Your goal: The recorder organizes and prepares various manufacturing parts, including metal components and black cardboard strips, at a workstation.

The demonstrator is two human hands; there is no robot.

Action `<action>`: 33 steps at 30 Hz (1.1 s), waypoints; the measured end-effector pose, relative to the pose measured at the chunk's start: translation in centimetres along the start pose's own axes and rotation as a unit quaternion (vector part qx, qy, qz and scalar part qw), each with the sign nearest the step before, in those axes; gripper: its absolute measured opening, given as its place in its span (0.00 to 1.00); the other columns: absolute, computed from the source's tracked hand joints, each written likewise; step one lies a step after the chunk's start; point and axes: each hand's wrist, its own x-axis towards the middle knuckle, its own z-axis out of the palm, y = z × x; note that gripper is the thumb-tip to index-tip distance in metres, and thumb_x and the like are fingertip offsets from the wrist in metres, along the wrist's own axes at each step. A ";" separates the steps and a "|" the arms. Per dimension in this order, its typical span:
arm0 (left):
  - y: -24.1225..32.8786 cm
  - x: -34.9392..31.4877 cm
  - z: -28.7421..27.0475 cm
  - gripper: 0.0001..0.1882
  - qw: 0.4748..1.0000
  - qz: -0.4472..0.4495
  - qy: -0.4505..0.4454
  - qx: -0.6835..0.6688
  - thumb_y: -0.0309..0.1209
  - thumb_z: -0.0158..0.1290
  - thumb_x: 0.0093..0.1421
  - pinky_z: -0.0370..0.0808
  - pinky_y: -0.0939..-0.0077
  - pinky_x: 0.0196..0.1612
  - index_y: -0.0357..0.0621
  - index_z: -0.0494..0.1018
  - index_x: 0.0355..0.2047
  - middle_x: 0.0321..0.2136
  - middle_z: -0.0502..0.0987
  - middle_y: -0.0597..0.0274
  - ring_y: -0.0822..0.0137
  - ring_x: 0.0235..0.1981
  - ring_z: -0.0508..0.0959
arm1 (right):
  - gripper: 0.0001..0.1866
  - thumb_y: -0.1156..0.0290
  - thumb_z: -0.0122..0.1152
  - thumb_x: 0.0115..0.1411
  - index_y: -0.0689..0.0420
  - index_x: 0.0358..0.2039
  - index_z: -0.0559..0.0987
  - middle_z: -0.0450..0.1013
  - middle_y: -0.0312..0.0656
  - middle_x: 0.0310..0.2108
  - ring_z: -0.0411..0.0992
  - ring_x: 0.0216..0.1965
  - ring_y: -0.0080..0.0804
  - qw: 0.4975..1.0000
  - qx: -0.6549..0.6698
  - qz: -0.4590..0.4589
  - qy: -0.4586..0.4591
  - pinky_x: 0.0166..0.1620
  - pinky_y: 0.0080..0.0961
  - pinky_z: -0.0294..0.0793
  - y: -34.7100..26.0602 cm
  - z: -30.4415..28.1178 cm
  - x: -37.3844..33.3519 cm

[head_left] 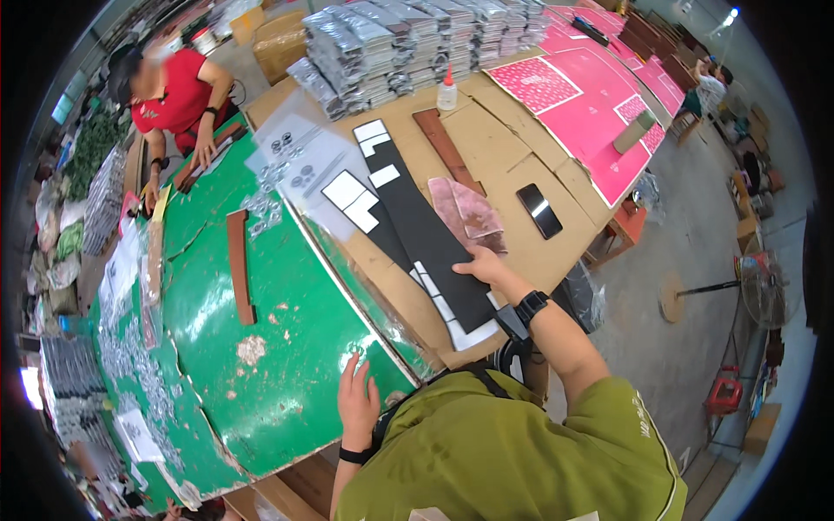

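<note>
My right hand (485,267) grips the right edge of a long black strip (426,221) with white patches at its ends. A second black strip (380,231) with white patches lies partly under it, on the cardboard-covered table (527,161). Close to my right hand is a crumpled pink cloth (469,215), with a dark phone (539,211) farther right. My left hand (358,401) is empty, its fingers apart, by the near edge of the green table (291,369). A curved brown piece (239,269) rests on that table; another brown piece (447,149) lies beyond the cloth.
Plastic-wrapped packs (373,52) are stacked at the back beside a red-capped bottle (447,91). Printed pink sheets (578,122) cover the far right. A person in red (178,95) handles a brown piece at far left. A fan (764,291) stands right.
</note>
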 end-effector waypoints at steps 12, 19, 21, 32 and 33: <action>-9.6 -5.2 0.8 0.21 0.974 -0.171 -0.111 0.098 0.23 0.52 0.56 0.67 0.61 0.57 0.39 0.67 0.51 0.58 0.64 0.49 0.48 0.56 0.67 | 0.29 0.60 0.65 0.53 0.64 0.51 0.70 0.72 0.57 0.43 0.70 0.46 0.55 0.930 -0.259 -0.100 0.240 0.49 0.42 0.70 5.1 0.6 -4.8; -12.9 -6.5 0.8 0.26 0.964 -0.207 -0.087 0.142 0.26 0.55 0.55 0.60 0.60 0.63 0.31 0.64 0.53 0.60 0.60 0.41 0.44 0.61 0.60 | 0.26 0.61 0.64 0.54 0.65 0.48 0.72 0.71 0.57 0.43 0.70 0.45 0.55 0.915 -0.262 -0.078 0.297 0.49 0.42 0.70 8.7 -1.2 -6.4; -14.1 -7.7 1.0 0.27 0.961 -0.208 -0.080 0.164 0.26 0.55 0.54 0.60 0.59 0.63 0.28 0.64 0.53 0.60 0.60 0.40 0.44 0.61 0.61 | 0.26 0.63 0.63 0.54 0.65 0.49 0.71 0.71 0.57 0.45 0.69 0.47 0.55 0.914 -0.265 -0.059 0.302 0.50 0.42 0.69 9.6 -2.0 -7.8; -17.5 -8.2 -0.7 0.24 0.965 -0.192 -0.138 0.112 0.26 0.53 0.52 0.64 0.60 0.60 0.30 0.69 0.50 0.57 0.65 0.38 0.45 0.58 0.65 | 0.17 0.61 0.64 0.50 0.62 0.34 0.80 0.76 0.56 0.35 0.75 0.40 0.53 0.885 -0.326 0.174 0.282 0.46 0.41 0.74 22.5 0.1 -20.1; -17.7 -8.3 -0.9 0.24 0.962 -0.195 -0.152 0.115 0.26 0.52 0.53 0.65 0.60 0.60 0.32 0.69 0.51 0.58 0.64 0.38 0.46 0.58 0.66 | 0.17 0.62 0.65 0.50 0.62 0.35 0.81 0.77 0.55 0.36 0.75 0.40 0.52 0.901 -0.312 0.182 0.240 0.45 0.41 0.74 22.4 0.7 -21.4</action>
